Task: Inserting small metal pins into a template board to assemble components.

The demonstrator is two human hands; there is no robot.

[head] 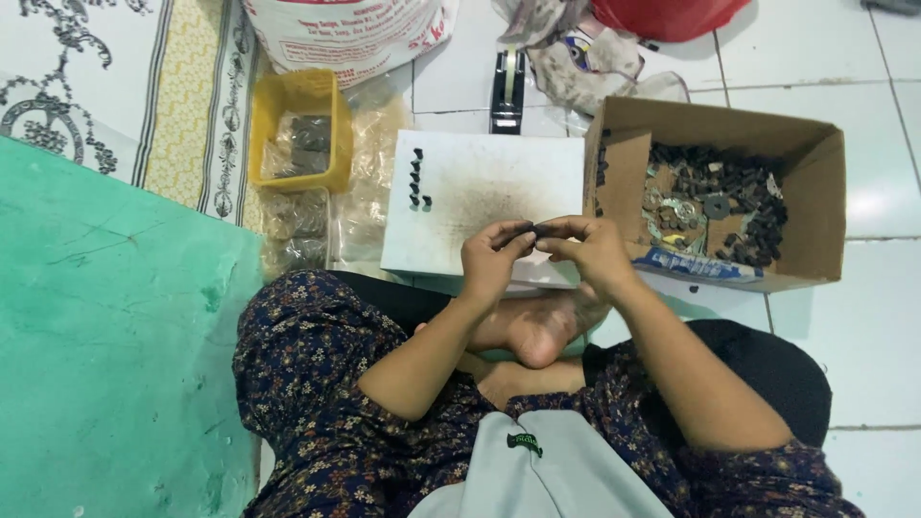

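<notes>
Both hands meet over a white, soot-smudged board (480,192) lying on the glossy tiled floor (863,317). The left hand (491,257) and right hand (590,251) each pinch one end of a small dark part (535,229), slim and matte, in a narrow fingertip grip. A short row of similar black pieces (417,179) stands on the board; a cardboard box (815,192) of dark and silvery metal bits sits just right.

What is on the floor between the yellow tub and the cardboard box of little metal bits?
In the head view, a white board lies between the yellow tub and cardboard box, with a short column of small dark pieces on it.
</notes>
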